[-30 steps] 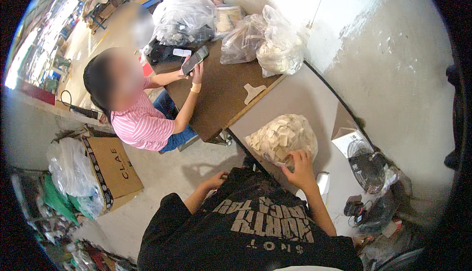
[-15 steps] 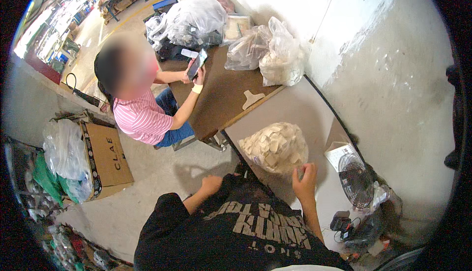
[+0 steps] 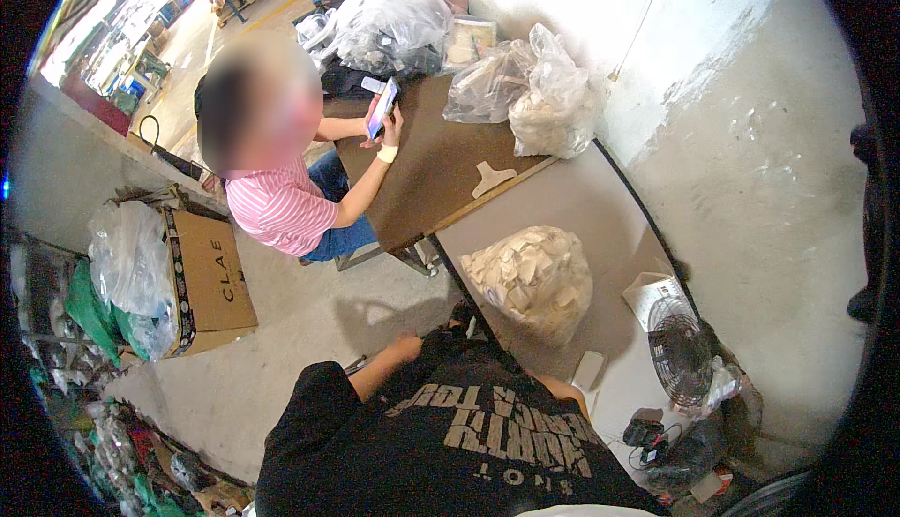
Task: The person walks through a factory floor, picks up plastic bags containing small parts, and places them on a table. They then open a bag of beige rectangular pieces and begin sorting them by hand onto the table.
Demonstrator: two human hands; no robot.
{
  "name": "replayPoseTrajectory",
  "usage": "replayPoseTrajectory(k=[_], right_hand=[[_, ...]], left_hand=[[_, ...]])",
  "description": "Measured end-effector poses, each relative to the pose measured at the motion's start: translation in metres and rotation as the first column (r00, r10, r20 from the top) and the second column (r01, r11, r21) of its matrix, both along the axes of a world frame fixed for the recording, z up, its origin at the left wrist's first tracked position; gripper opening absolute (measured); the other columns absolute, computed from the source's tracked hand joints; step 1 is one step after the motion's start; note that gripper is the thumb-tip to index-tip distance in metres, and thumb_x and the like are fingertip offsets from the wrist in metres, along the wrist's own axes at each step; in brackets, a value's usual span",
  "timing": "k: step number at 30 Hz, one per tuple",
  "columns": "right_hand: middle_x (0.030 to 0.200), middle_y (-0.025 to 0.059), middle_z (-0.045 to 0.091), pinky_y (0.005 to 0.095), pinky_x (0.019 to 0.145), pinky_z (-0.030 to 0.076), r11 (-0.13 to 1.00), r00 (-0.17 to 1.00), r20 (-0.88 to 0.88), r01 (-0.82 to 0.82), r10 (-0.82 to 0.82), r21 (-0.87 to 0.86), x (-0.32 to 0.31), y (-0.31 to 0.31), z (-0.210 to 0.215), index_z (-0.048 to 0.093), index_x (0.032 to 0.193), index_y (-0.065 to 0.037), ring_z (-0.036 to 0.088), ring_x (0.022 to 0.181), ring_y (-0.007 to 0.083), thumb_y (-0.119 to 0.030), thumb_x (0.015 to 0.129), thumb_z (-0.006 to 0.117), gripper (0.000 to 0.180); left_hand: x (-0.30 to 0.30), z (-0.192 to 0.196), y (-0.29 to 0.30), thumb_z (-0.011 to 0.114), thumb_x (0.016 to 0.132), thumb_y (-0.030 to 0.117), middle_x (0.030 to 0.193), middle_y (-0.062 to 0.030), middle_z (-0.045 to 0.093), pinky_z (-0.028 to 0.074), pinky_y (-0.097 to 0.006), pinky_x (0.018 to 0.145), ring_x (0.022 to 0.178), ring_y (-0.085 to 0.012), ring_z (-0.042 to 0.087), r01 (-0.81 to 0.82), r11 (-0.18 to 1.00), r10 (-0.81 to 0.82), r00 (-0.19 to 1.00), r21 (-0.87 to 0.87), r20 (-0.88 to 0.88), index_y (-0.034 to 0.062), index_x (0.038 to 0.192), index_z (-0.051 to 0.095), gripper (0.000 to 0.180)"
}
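My left hand [image 3: 406, 346] is low by the front of my black shirt, over my lap. Its fingers are too small and dark to make out. Of my right arm only a piece of forearm [image 3: 562, 393] shows at the shirt's edge, and the hand is hidden. Just beyond that forearm, a flat pale rectangular object [image 3: 589, 369] lies on the grey tabletop [image 3: 614, 236]. Farther off on the same table sits a clear plastic bag [image 3: 532, 278] full of small cream-coloured pieces.
Across the brown table [image 3: 431, 161] a seated person in a striped shirt holds a phone [image 3: 382, 109]. More filled bags [image 3: 553, 109] and a T-shaped pale piece [image 3: 492, 178] lie there. A black fan [image 3: 680, 344] stands at right, and a cardboard box [image 3: 211, 278] at left.
My right hand has drawn back from beside the bag toward my body and out of sight. The view has shifted slightly. The other person's phone has turned, its screen now showing.
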State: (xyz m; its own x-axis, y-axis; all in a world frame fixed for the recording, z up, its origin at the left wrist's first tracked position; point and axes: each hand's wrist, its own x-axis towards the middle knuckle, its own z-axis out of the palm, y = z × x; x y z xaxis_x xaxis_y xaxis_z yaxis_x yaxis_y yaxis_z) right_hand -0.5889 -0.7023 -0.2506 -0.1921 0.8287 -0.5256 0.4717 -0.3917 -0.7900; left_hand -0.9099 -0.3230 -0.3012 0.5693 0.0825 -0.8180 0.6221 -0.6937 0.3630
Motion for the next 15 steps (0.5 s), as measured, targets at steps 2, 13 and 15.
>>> replayPoseTrajectory(k=[2,13,15], right_hand=[[0.147,0.0211,0.053,0.0464,0.114,0.040,0.999,0.998,0.050,-0.031,0.031,-0.008,0.007,0.021,0.032,0.038,0.155,-0.010,0.053,0.132,0.0399,-0.045,0.110,0.026,0.059],[0.129,0.0271,0.064,0.0459,0.105,0.046,0.945,0.973,0.221,0.132,-0.067,-0.299,0.023,0.108,0.183,0.059,0.134,-0.001,0.061,0.121,0.0433,-0.059,0.103,0.036,0.069],[0.126,0.0271,0.065,0.0447,0.103,0.046,0.951,0.970,0.228,0.143,-0.080,-0.276,0.027,0.116,0.200,0.062,0.128,0.002,0.061,0.119,0.0431,-0.057,0.103,0.039,0.068]], left_hand=[[-0.003,0.011,-0.008,0.052,0.089,0.015,0.133,-0.0338,0.057,0.027,-0.063,0.117,0.134,-0.0488,0.048,-0.047,0.998,0.039,0.979,0.038,0.198,0.0036,0.123,0.067,0.039],[-0.020,0.109,0.006,0.062,0.077,0.005,0.121,-0.0334,0.062,0.053,-0.052,0.092,0.109,-0.0491,0.062,0.159,0.979,-0.192,0.926,0.126,0.324,-0.0019,0.124,0.063,0.047],[-0.015,0.135,0.008,0.062,0.076,0.005,0.109,-0.0314,0.066,0.054,-0.051,0.085,0.097,-0.0475,0.066,-0.148,0.988,0.152,0.941,-0.036,0.302,-0.0001,0.122,0.064,0.046]])
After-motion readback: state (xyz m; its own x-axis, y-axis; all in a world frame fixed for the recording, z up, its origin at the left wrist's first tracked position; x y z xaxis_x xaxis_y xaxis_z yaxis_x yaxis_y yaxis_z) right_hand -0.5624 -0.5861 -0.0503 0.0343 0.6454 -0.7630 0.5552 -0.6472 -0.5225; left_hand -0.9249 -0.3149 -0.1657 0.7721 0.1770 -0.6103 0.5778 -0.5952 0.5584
